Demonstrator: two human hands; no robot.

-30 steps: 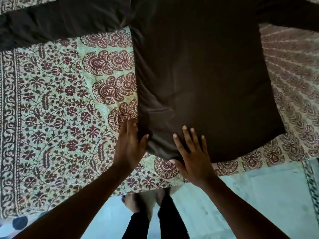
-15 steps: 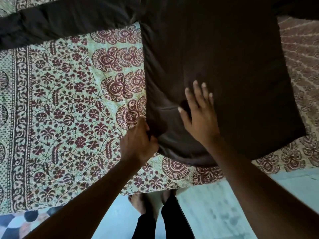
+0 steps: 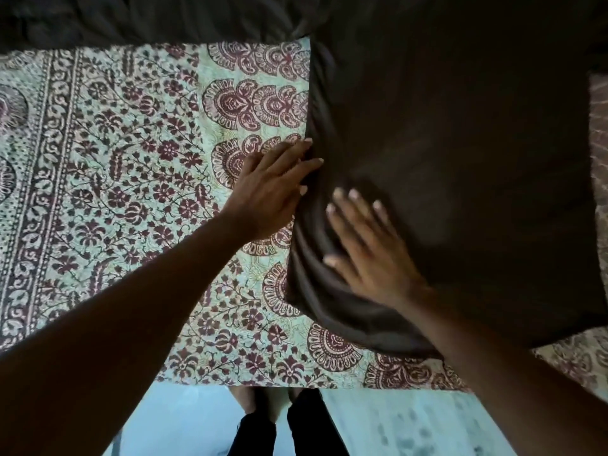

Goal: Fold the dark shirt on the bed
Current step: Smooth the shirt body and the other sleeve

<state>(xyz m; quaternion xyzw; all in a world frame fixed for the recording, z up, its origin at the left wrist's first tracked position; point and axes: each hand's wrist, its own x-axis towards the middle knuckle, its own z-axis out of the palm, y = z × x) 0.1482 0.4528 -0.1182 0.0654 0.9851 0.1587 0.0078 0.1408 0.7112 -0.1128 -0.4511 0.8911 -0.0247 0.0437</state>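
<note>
The dark brown shirt lies spread on the bed's patterned cover, its body filling the right half of the view and one sleeve stretched across the top left. My left hand lies at the shirt's left side edge, its straight fingers touching the fabric there. On the wrinkled lower left part of the shirt rests my right hand, flat with fingers spread and blurred by motion. The shirt's hem sits near the bed's front edge.
The bed's front edge runs along the bottom, with pale blue floor below it. My legs and feet stand against the bed. Bare patterned cover stretches to the left of the shirt.
My left hand has let go of the hem corner and moved up along the shirt's left edge, fingers now straight. My right hand has slid back down and left over the fabric.
</note>
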